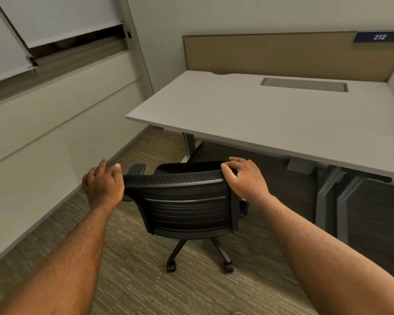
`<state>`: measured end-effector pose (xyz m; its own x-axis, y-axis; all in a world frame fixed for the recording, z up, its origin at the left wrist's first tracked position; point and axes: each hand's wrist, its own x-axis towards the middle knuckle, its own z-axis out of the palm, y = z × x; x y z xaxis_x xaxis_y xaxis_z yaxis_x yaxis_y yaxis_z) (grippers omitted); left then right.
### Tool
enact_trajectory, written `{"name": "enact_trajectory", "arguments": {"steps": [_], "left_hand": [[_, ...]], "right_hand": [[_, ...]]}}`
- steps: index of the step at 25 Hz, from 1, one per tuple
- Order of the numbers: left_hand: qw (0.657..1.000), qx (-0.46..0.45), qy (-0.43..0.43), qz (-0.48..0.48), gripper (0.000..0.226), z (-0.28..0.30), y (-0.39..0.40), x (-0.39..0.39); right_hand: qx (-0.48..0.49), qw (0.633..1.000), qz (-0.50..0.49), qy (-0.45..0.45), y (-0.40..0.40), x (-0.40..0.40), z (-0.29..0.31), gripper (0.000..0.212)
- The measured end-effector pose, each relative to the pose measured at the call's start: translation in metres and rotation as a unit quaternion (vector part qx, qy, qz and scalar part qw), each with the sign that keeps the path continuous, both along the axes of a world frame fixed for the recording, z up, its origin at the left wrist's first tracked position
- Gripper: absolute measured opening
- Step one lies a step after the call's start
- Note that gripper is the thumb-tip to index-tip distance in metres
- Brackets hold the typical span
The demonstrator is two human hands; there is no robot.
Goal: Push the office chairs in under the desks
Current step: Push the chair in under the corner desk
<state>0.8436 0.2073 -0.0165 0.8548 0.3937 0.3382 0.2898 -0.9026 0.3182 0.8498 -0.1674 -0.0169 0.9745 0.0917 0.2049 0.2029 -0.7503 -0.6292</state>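
I am looking down at a pale grey worktop (271, 114) that fills the right half of the view, its surface bare apart from a long grey cable hatch (304, 84) set into it near the back. A tan fabric partition (282, 54) stands along the rear edge, with a small blue sign (379, 37) reading 212 at its top right corner. To the left, a cream wall (55, 114) runs under a window with a partly lowered blind (62, 19). The floor is striped olive carpet (146, 280).

The black office chair (187, 212) stands on the carpet in front of the worktop's left end, its back towards me, its seat just short of the worktop's front edge and not under it. Two of its castors (171, 267) show below.

My left hand (104, 185) wraps the left end of the mesh backrest top, fingers (100, 165) curled behind it and thumb over the front. My right hand (246, 178) rests on the right end, fingers (228, 167) hooked over the top rim, gripping it.
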Motion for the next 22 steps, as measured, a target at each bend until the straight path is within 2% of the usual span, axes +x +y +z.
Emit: {"name": "enact_trajectory", "arguments": {"steps": [6, 8, 11, 16, 19, 22], "left_hand": [[0.992, -0.080, -0.064, 0.071, 0.049, -0.004, -0.010, 0.054], [0.993, -0.092, -0.052, 0.058, 0.050, -0.005, -0.011, 0.062], [0.990, -0.134, 0.016, 0.041, 0.064, -0.008, -0.014, 0.068], [0.992, -0.085, 0.093, -0.022, 0.077, -0.013, -0.017, 0.061], [0.993, -0.064, 0.088, -0.047, 0.076, -0.025, -0.028, 0.043], [0.992, -0.056, 0.091, -0.064, 0.076, -0.039, -0.053, 0.022]], "right_hand": [[0.021, 1.000, 0.005, 0.002, 0.000, 0.062, -0.001, 0.044], [0.028, 1.000, 0.005, 0.003, 0.001, 0.076, -0.002, 0.044], [0.052, 0.999, -0.005, 0.006, 0.003, 0.095, -0.002, 0.046], [0.027, 1.000, -0.001, 0.011, 0.002, 0.112, 0.001, 0.058], [0.022, 1.000, 0.010, 0.003, -0.007, 0.093, -0.007, 0.070], [-0.020, 0.999, -0.008, 0.038, -0.019, 0.056, -0.028, 0.072]]}}
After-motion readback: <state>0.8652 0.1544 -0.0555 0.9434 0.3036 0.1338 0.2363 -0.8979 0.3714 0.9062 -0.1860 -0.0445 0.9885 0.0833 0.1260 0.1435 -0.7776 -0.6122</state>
